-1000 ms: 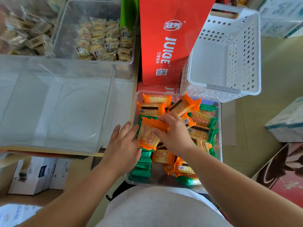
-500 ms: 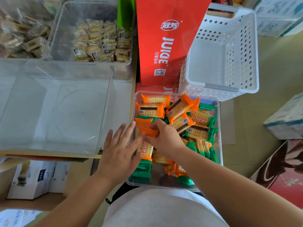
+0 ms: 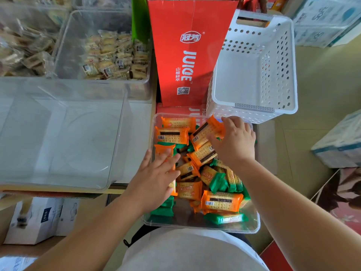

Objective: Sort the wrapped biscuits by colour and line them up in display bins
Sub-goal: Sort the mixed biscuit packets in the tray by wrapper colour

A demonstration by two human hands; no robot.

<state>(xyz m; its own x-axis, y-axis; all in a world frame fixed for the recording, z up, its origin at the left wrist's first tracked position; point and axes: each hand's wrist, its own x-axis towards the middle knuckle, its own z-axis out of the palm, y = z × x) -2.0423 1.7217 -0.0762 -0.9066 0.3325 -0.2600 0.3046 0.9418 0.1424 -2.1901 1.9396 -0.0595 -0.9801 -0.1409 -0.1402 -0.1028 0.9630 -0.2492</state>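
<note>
Fingers point(image 3: 164, 159) of the left hand point(image 3: 154, 180) lie spread and flat on an orange pack point(image 3: 163, 150) at the left side of the clear tray point(image 3: 199, 226), pressing rather than gripping, as far as the angle shows; the right hand point(image 3: 235, 142) hovers open over the tray's far right corner, fingers loosely curled, touching the tilted orange pack point(image 3: 204, 132) but holding nothing; orange and green wrapped biscuits point(image 3: 222, 200) lie jumbled in the tray; a large clear bin point(image 3: 117, 153) stands on the surface at left; a white perforated basket point(image 3: 254, 108) sits behind the tray, beside a red juice carton point(image 3: 187, 55).
</note>
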